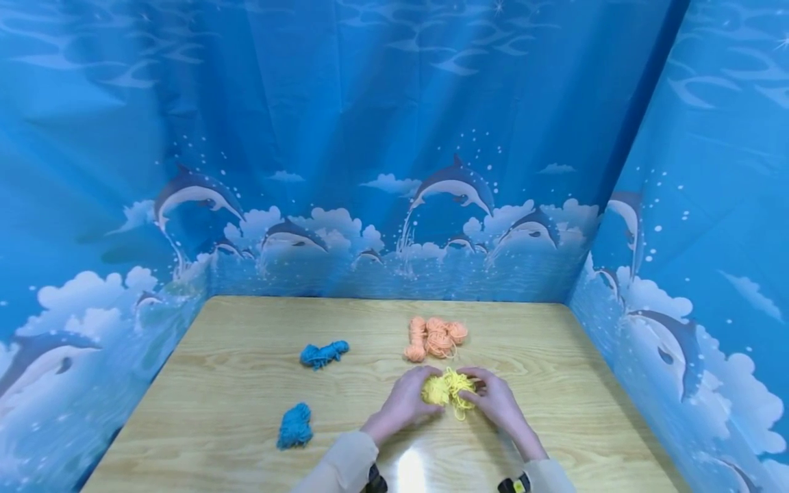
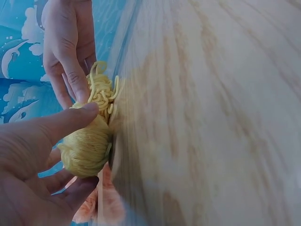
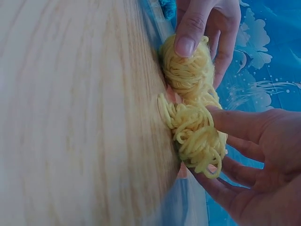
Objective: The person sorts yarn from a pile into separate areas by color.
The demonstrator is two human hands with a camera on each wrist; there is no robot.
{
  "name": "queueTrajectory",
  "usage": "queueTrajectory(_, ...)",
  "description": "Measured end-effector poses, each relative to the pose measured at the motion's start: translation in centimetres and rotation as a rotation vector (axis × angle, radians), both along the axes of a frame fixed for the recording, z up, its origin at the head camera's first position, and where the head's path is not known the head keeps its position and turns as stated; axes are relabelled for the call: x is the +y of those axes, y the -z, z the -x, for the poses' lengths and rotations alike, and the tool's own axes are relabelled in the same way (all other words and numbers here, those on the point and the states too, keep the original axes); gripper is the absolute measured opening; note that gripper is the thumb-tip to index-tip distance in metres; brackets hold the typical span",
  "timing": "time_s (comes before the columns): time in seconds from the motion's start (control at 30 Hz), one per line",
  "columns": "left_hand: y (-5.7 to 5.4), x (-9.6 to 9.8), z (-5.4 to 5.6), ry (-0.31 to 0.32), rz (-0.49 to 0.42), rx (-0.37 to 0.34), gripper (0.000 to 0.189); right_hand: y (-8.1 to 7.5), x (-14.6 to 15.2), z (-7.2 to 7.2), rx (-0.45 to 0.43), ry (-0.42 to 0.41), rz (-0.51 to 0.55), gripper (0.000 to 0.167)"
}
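Two bunches of yellow yarn lie end to end near the front middle of the table. My left hand [image 1: 408, 398] holds the tighter, rounder yellow yarn bundle [image 2: 87, 148] between thumb and fingers. Around the looser yellow yarn bundle [image 3: 200, 134], whose loops stick out, the thumb and fingers of my right hand [image 1: 496, 402] are curved. Strands join or touch between the two bundles; the head view does not tell which. In the right wrist view, the left thumb presses on top of the round bundle. Both bundles are at the tabletop.
Just behind the hands lie several peach yarn bundles [image 1: 439, 340] side by side. To the left are a blue yarn bundle [image 1: 324, 355] and, closer to me, another blue yarn bundle [image 1: 295, 426]. A dolphin-print curtain [image 1: 345, 267] surrounds the wooden table [image 1: 234, 383] at the back and sides.
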State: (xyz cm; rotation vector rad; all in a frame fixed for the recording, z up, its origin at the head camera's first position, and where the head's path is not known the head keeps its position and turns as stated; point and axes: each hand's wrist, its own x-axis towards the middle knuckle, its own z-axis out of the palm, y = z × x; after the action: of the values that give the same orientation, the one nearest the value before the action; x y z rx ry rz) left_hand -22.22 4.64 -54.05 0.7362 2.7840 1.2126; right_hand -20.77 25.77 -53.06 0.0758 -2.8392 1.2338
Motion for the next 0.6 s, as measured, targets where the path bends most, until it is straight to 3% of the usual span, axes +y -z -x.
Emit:
queueTrajectory(0.2,-0.4,-0.4,0.1,0.0,0.012,0.005,0.069,-0.2,0.3,-0.1,0.019,-0.001,0.028,0.042)
queueTrajectory(0.6,-2.3,-2.4,0.1,-0.036,-0.107,-0.031,0.055,-1.4,0.3,-0.3,0.079,0.024,0.09,0.034)
